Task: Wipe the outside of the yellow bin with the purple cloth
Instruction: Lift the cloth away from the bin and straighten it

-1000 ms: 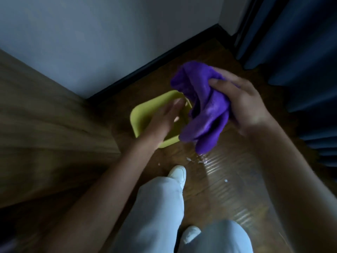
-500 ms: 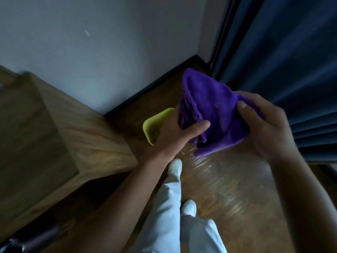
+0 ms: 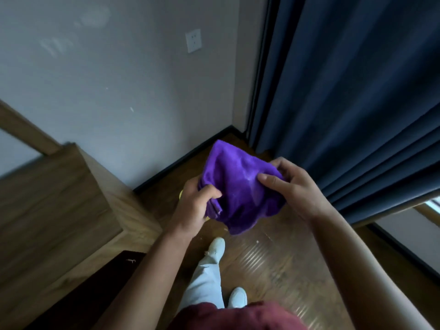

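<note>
I hold the purple cloth (image 3: 238,184) spread between both hands, well above the floor. My left hand (image 3: 194,206) grips its left edge with curled fingers and thumb. My right hand (image 3: 292,189) pinches its right edge between thumb and fingers. The yellow bin (image 3: 181,195) is almost wholly hidden behind my left hand and the cloth; only a thin yellow sliver shows at the left of my left hand.
A wooden cabinet (image 3: 59,206) stands at the left. A grey wall with a socket (image 3: 194,40) is ahead, and a dark blue curtain (image 3: 357,103) hangs at the right. My legs and white shoes (image 3: 215,250) stand on the wooden floor.
The view has risen and tilted up. My left hand left the bin and took the cloth's left edge. The cloth is now held between both hands and covers the bin.
</note>
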The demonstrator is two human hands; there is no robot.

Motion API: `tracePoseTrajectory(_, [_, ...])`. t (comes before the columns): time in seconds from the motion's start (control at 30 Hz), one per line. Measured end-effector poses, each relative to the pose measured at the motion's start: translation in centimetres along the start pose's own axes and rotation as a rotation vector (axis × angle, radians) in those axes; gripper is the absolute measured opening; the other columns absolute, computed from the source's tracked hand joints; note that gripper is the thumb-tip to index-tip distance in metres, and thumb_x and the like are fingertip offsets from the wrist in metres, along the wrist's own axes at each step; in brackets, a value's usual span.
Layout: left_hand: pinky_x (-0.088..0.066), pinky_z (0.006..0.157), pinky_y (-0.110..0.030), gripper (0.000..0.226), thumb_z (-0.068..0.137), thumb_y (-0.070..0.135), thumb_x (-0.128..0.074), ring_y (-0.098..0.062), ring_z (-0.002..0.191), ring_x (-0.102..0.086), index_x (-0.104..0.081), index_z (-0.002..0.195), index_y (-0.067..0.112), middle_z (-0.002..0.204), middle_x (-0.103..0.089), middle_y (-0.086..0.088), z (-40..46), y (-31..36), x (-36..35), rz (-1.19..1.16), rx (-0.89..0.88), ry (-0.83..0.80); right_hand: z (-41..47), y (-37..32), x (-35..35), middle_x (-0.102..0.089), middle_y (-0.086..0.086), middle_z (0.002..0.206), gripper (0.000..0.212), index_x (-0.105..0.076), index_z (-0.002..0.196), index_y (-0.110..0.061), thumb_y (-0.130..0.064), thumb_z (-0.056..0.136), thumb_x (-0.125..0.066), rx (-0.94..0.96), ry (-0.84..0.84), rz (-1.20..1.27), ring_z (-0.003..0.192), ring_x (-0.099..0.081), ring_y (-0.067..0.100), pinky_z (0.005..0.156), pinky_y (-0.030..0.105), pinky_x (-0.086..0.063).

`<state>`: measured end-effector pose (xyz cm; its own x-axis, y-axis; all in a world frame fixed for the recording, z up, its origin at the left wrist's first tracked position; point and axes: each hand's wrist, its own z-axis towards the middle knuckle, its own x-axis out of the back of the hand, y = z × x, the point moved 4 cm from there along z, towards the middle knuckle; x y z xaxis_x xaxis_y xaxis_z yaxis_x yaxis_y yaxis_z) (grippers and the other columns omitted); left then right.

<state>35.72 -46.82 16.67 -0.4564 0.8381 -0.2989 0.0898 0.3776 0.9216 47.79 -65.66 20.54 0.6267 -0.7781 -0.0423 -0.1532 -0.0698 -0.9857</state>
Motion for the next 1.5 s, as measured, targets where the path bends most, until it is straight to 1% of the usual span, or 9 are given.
tracePoseTrajectory(0.1, [-0.044, 0.075, -0.054, 0.041, 0.061, 0.014, -0.065, -0.037, 0.088, -0.058, -0.069, 0.100, 0.004, 0.093, -0.066, -0.020, -2.0, 1.0, 2.0, 0.078, -0.060, -0.022, -1.4, -3.2, -1.5, -0.077, 0.002, 0.090, 0.017, -0.070, 0.099, -0.023, -0.031, 0.088, -0.081, 0.150, 0.009, -0.088, 0.081, -0.073, 0.014, 0.068, 0.027, -0.058])
tracePoseTrajectory(0.2, [-0.053, 0.095, -0.054, 0.059, 0.073, 0.015, -0.070, -0.031, 0.115, -0.067, -0.067, 0.131, 0.028, 0.122, -0.072, -0.010, -3.8, 2.2, 4.2, 0.118, -0.094, -0.090, -2.0, -6.2, -4.3, -0.078, 0.000, 0.098, 0.016, -0.074, 0.106, -0.026, -0.029, 0.091, -0.078, 0.248, -0.041, -0.189, 0.090, -0.074, 0.013, 0.078, 0.026, -0.058])
tracePoseTrajectory(0.3, [-0.054, 0.101, -0.050, 0.053, 0.093, 0.031, -0.074, -0.037, 0.124, -0.063, -0.058, 0.142, 0.019, 0.134, -0.066, -0.017, -5.5, 3.8, 6.0, 0.018, -0.113, -0.184, -2.0, -7.9, -8.0, -0.078, 0.002, 0.106, 0.019, -0.076, 0.113, -0.022, -0.025, 0.094, -0.076, 0.256, -0.163, -0.228, 0.098, -0.075, 0.018, 0.084, 0.032, -0.061])
tracePoseTrajectory(0.57, [-0.056, 0.097, -0.051, 0.068, 0.080, 0.031, -0.087, -0.044, 0.127, -0.061, -0.061, 0.138, 0.007, 0.139, -0.061, -0.025, -10.8, 6.1, 17.4, -0.300, 0.000, -0.033, -1.6, -5.1, -20.3, -0.079, 0.007, 0.106, 0.021, -0.077, 0.110, -0.018, -0.025, 0.091, -0.076, 0.125, -0.408, -0.211, 0.094, -0.076, 0.020, 0.079, 0.029, -0.059])
tracePoseTrajectory(0.8, [-0.061, 0.078, -0.034, 0.038, 0.082, 0.039, -0.084, -0.034, 0.107, -0.074, -0.077, 0.114, 0.020, 0.122, -0.074, -0.017, -17.8, 4.8, 29.9, -0.162, 0.141, 0.179, -1.4, 1.6, -33.1, -0.079, -0.001, 0.102, 0.019, -0.078, 0.107, -0.026, -0.031, 0.089, -0.080, 0.036, -0.457, -0.299, 0.091, -0.076, 0.013, 0.075, 0.023, -0.057])
tracePoseTrajectory(1.03, [-0.062, 0.074, -0.038, 0.029, 0.083, 0.022, -0.081, -0.035, 0.103, -0.075, -0.078, 0.111, 0.017, 0.118, -0.075, -0.018, -20.7, 3.2, 38.5, -0.382, 0.189, 0.336, 0.7, 8.5, -41.4, -0.075, -0.017, 0.109, 0.056, -0.068, 0.117, -0.042, -0.048, 0.067, -0.092, -0.179, -0.552, -0.409, 0.101, -0.073, 0.005, 0.077, 0.022, -0.059])
tracePoseTrajectory(1.17, [-0.062, 0.072, -0.034, 0.018, 0.086, 0.015, -0.074, -0.028, 0.095, -0.077, -0.082, 0.102, 0.016, 0.109, -0.078, -0.017, -20.1, 2.7, 41.3, -0.450, 0.137, 0.408, 3.0, 11.2, -43.9, -0.079, -0.010, 0.096, 0.039, -0.069, 0.113, -0.026, -0.017, 0.081, -0.088, -0.227, -0.534, -0.445, 0.087, -0.074, 0.004, 0.072, 0.020, -0.055])
tracePoseTrajectory(1.3, [-0.061, 0.085, -0.040, 0.021, 0.087, 0.012, -0.073, -0.030, 0.102, -0.074, -0.079, 0.107, 0.012, 0.113, -0.076, -0.018, -18.4, 2.2, 43.8, -0.474, 0.159, 0.460, 6.8, 12.3, -44.9, -0.075, 0.001, 0.084, 0.020, -0.074, 0.102, -0.007, -0.009, 0.085, -0.083, -0.223, -0.478, -0.466, 0.078, -0.069, 0.010, 0.074, 0.023, -0.054])
tracePoseTrajectory(1.5, [-0.058, 0.093, -0.043, 0.024, 0.095, 0.004, -0.069, -0.033, 0.107, -0.072, -0.067, 0.118, 0.008, 0.117, -0.074, -0.020, -14.4, 0.0, 47.8, -0.300, 0.322, 0.637, 12.8, 15.6, -46.6, -0.078, 0.002, 0.084, 0.012, -0.074, 0.097, -0.020, -0.013, 0.089, -0.080, -0.270, -0.483, -0.541, 0.081, -0.075, 0.022, 0.073, 0.037, -0.060])
